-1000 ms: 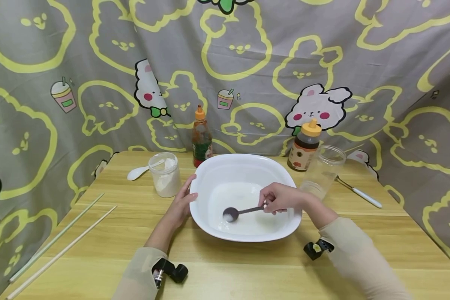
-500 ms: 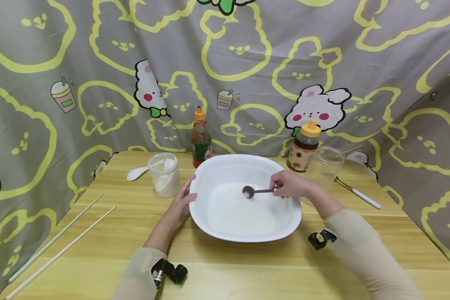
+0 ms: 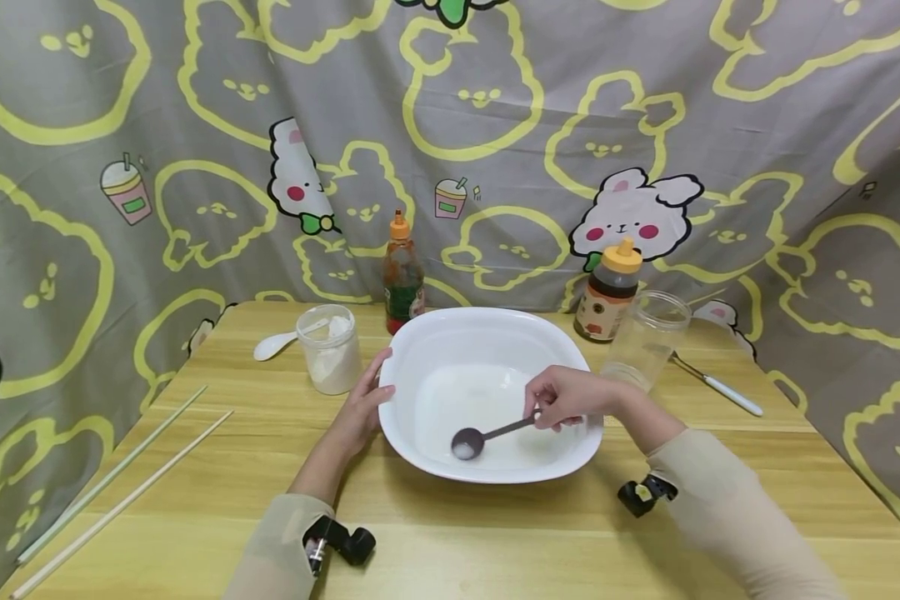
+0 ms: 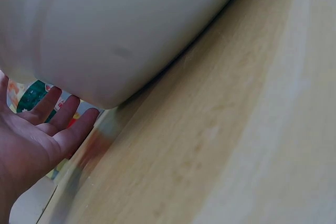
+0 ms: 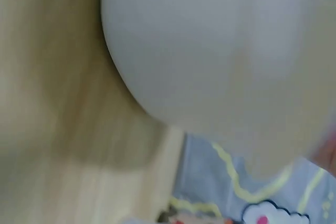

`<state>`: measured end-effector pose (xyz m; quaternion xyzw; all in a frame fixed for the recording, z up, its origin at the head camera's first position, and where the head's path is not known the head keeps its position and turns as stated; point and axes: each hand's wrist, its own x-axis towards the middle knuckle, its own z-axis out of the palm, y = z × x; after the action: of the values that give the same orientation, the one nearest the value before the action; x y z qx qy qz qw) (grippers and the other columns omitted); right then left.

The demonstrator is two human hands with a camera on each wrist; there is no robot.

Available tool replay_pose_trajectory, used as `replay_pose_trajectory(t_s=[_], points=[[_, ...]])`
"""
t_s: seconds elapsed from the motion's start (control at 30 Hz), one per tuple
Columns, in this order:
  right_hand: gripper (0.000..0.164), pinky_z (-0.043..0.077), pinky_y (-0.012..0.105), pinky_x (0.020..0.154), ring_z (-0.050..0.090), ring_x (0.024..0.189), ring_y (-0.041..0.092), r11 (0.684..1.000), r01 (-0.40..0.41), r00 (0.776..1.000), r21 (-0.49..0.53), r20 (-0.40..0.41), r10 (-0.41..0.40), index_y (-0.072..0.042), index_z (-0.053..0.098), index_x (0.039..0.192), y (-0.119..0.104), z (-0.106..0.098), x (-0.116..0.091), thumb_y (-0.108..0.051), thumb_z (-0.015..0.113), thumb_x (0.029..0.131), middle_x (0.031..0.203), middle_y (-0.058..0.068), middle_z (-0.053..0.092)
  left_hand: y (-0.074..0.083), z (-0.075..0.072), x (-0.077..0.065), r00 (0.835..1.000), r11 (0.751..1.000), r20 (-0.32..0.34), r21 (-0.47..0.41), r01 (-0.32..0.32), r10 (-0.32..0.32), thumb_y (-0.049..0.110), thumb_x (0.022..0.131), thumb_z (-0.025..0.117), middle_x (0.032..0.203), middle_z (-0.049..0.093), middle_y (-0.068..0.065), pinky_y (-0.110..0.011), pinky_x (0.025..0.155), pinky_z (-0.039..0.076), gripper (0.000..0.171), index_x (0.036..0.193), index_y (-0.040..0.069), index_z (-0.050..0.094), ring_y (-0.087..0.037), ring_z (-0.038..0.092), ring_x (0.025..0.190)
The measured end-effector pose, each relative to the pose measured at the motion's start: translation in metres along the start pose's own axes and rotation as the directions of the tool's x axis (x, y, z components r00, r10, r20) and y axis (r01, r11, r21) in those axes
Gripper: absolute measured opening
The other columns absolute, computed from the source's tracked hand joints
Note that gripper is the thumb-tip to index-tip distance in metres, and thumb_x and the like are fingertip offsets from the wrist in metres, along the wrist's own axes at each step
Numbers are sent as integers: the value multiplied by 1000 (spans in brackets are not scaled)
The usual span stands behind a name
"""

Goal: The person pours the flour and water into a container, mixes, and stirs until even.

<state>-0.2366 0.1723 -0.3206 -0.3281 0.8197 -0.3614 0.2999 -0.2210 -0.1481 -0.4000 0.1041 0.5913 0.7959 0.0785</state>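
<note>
A white basin [image 3: 487, 333] with whitish liquid in it sits on the table in the head view. My left hand [image 3: 362, 407] holds its left rim, thumb over the edge. In the left wrist view, the fingers [image 4: 65, 113] of that hand lie against the basin's outer wall, under the rim. My right hand [image 3: 566, 396] pinches the handle of a dark round-bowled spoon [image 3: 468, 443]. The spoon's bowl is low in the basin near the front, with some white liquid in it. The basin's wall hides most of the right hand in the right wrist view.
A jar of white powder [image 3: 332, 358] and a white spoon [image 3: 273, 347] stand left of the basin. Behind are a sauce bottle [image 3: 403, 287] and a brown-filled squeeze bottle [image 3: 607, 300]. A clear jar [image 3: 648, 337] and a white-handled utensil [image 3: 733, 395] are right; two sticks [image 3: 120, 504] lie left.
My right hand has carried the spoon to the basin's back right, then forward and left again, near where it was a second ago. The left hand and the basin have stayed put.
</note>
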Motion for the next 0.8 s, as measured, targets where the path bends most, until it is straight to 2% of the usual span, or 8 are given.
replay_pose_trajectory(t_s=[0.1,0.23,0.33,0.43,0.5,0.63,0.8], points=[[10,30,19,36,37,40,9,998,-51,998,-49,-30,50,-4,61,79,-2,-10,-15,3,57,72,52,2,48,0,-1,0,1000,1000,6,-4,-3,3,10,82,45,130,27,-20,-38,74,44,59,136,20,23,-40,35,108],[11,30,20,36,39,40,10,979,-115,988,-169,-125,94,-4,59,76,-4,-23,-26,4,55,70,53,1,47,0,-1,0,1000,1000,11,-9,-4,4,9,83,44,131,26,-19,-36,74,44,58,136,20,23,-41,34,109],[11,32,23,37,40,42,12,962,-166,973,-214,-194,125,-4,58,76,-4,-28,-22,4,54,70,55,3,48,0,-1,0,1000,1000,0,-10,0,0,9,83,45,131,26,-18,-34,73,45,58,136,21,24,-40,34,109],[10,34,24,40,42,45,13,959,-194,961,-208,-239,142,-6,58,77,-2,-25,-10,2,55,72,56,4,49,1,0,0,1000,1000,-7,-10,7,-7,9,84,44,132,26,-17,-33,73,45,57,136,21,24,-39,35,109],[8,35,25,42,42,46,13,966,-179,961,-188,-245,131,-6,58,79,-1,-20,1,1,56,74,57,5,50,3,0,-1,1000,1000,-9,-15,15,-15,8,84,43,132,26,-16,-33,73,45,57,136,21,24,-38,35,108],[8,33,23,41,38,41,12,990,-81,977,-115,-207,56,-4,59,82,0,-6,19,1,57,76,55,6,52,6,3,-3,1000,1000,-5,-21,24,-24,4,85,40,132,25,-17,-34,73,45,57,136,20,22,-39,34,109],[8,32,21,38,36,38,10,999,-8,995,-45,-101,3,-3,60,82,-3,6,19,2,57,77,52,6,52,9,5,-5,1000,1000,12,3,16,-16,4,85,38,134,22,-18,-37,78,42,58,138,18,18,-42,30,112]])
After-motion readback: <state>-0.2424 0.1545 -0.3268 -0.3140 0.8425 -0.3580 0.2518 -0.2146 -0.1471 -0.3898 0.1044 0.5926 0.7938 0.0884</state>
